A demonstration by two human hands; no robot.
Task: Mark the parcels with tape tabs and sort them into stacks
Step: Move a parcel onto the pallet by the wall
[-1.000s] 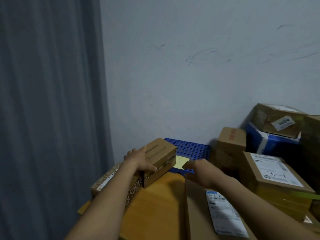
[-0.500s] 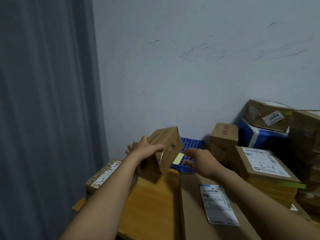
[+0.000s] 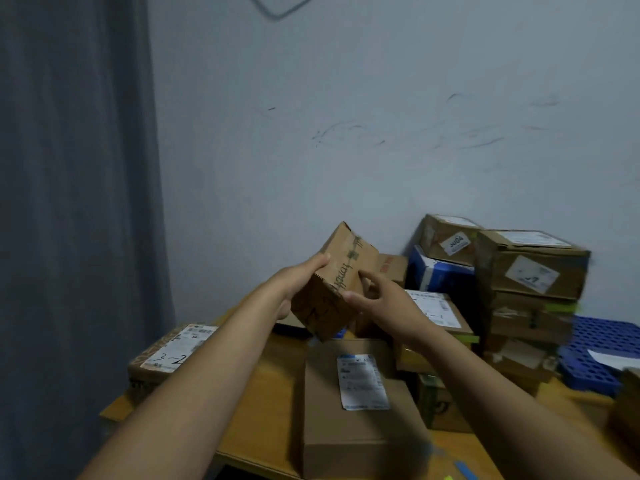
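Above the table (image 3: 277, 403): small box (image 3: 343, 268) tilted (handwriting on one face), gripped by left hand (image 3: 299, 282), touched by loose, straight-fingered right hand (image 3: 384, 299).

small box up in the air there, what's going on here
A person is sorting cardboard parcels at a wooden table. The left hand grips a small box, tilted in the air, while the right hand touches its near side. A parcel marked 3-2 lies at left; a stack of boxes stands at right.
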